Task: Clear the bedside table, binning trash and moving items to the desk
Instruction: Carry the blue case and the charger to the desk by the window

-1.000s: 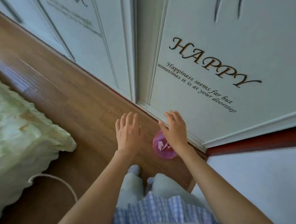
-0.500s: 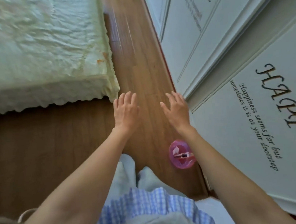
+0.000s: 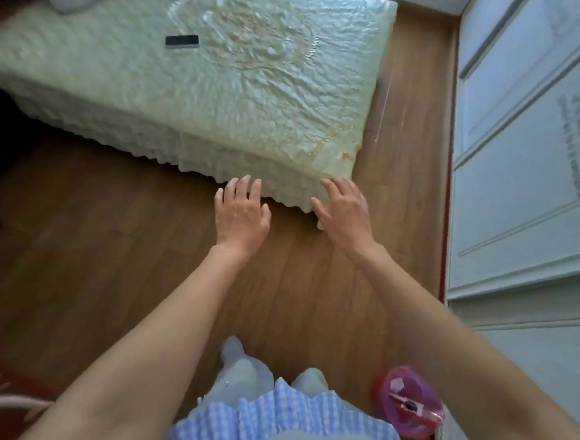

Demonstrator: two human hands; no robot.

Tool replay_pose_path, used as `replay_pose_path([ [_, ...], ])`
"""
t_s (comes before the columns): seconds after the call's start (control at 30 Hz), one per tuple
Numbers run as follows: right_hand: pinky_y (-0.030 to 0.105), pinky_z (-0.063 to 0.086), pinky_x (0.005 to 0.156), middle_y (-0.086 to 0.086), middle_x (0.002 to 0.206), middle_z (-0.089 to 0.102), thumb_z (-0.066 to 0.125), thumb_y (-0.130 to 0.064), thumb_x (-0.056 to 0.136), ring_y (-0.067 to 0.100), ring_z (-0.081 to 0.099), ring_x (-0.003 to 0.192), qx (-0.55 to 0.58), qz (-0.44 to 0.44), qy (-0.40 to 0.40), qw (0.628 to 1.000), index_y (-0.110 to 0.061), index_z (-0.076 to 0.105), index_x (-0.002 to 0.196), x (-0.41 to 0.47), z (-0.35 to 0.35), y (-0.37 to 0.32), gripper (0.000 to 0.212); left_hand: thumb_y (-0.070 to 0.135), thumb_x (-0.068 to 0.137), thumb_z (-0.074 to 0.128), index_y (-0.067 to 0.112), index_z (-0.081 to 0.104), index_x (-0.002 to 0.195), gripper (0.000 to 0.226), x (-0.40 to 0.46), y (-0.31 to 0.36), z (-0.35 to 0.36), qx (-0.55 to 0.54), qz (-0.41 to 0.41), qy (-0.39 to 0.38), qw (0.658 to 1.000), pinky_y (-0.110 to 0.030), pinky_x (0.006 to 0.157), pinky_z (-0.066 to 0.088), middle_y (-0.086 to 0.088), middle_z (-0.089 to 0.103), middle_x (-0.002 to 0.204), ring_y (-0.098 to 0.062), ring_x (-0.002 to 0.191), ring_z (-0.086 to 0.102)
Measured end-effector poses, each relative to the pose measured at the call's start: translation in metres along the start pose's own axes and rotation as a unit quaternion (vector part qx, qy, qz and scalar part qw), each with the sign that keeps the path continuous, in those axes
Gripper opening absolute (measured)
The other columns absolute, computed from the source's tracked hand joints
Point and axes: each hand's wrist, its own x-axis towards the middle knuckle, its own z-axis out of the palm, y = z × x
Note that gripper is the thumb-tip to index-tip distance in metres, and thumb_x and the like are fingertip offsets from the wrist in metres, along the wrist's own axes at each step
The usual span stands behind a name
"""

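Head view: right arm partly hides the pink bin (image 3: 411,407); wardrobe lettering (image 3: 575,145) blurred.

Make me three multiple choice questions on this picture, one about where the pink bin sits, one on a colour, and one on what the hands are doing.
1. Where is the round translucent pink bin?
A. On the wooden floor beside the person's right leg
B. On the bed
C. In the left hand

2. What colour is the small flat rectangular object lying on the pale green quilted bedspread?
A. Red
B. Black
C. Yellow

3. What state are the two hands in?
A. Both clasp the bin
B. The right one pinches paper
C. Both open and empty, fingers spread

Answers: 1 A, the bin stands on the floorboards at the lower right, next to the white cupboard front. 2 B, it reads as a dark black bar against the light cover. 3 C, the left hand and the right hand hover palm down near the bed's corner with nothing in them.
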Motion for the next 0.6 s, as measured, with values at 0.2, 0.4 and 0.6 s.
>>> replay_pose_path([
  [0.2, 0.042, 0.026, 0.114, 0.009, 0.141, 0.049, 0.048, -0.039, 0.096, 0.026, 0.033, 0.138, -0.001, -0.075, -0.016, 0.997, -0.011, 0.046, 0.137, 0.07, 0.042, -0.102, 0.05, 0.029, 0.092, 0.048, 0.009, 0.044, 0.135, 0.048, 0.043, -0.111, -0.038, 0.002, -0.053, 0.037, 0.998, -0.048, 0.111, 0.025, -0.013, 0.043, 0.143, -0.031, 0.134, 0.033],
  [0.4, 0.044, 0.026, 0.115, 0.009, 0.142, 0.047, 0.045, -0.04, 0.097, 0.027, 0.031, 0.139, 0.014, -0.125, -0.04, 0.991, -0.012, 0.045, 0.138, 0.126, 0.072, -0.182, 0.049, 0.029, 0.091, 0.049, 0.008, 0.046, 0.134, 0.047, 0.069, -0.197, -0.057, 0.019, -0.103, 0.034, 0.994, -0.046, 0.109, 0.026, -0.013, 0.045, 0.142, -0.031, 0.133, 0.035],
  [0.6, 0.042, 0.022, 0.115, 0.008, 0.143, 0.045, 0.045, -0.038, 0.097, 0.026, 0.029, 0.14, 0.006, -0.172, -0.078, 0.982, -0.013, 0.045, 0.138, 0.195, 0.109, -0.237, 0.049, 0.027, 0.091, 0.05, 0.007, 0.048, 0.132, 0.046, 0.111, -0.258, -0.055, 0.017, -0.158, 0.044, 0.986, -0.048, 0.108, 0.028, -0.014, 0.047, 0.139, -0.032, 0.131, 0.037],
])
